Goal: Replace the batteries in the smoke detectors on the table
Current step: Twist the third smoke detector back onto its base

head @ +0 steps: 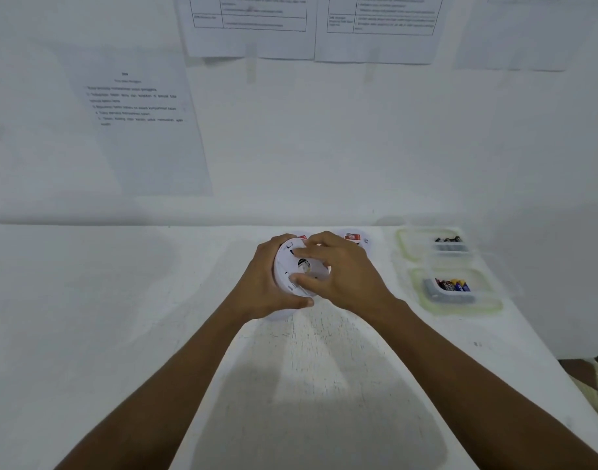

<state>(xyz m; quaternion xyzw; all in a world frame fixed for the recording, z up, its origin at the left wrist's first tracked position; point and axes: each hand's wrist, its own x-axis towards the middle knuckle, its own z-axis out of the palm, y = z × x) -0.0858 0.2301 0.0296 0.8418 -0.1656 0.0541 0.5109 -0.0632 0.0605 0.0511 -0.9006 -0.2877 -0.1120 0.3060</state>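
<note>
A round white smoke detector (299, 266) is held tilted above the white table (121, 300), its back side facing me. My left hand (268, 286) grips its left rim, thumb under the lower edge. My right hand (341, 269) pinches the detector's right side, fingers over the top and thumb on the back face. Behind the hands lie two more white detectors with red labels, one mostly hidden (302, 237) and one to the right (355, 239). A clear tub (457, 290) at the right holds coloured batteries (453, 285).
A second clear tub (433, 244) with dark batteries stands behind the first, near the wall. Printed sheets (138, 123) hang on the white wall. The table's right edge (541, 334) runs diagonally; something dark lies beyond it at the lower right.
</note>
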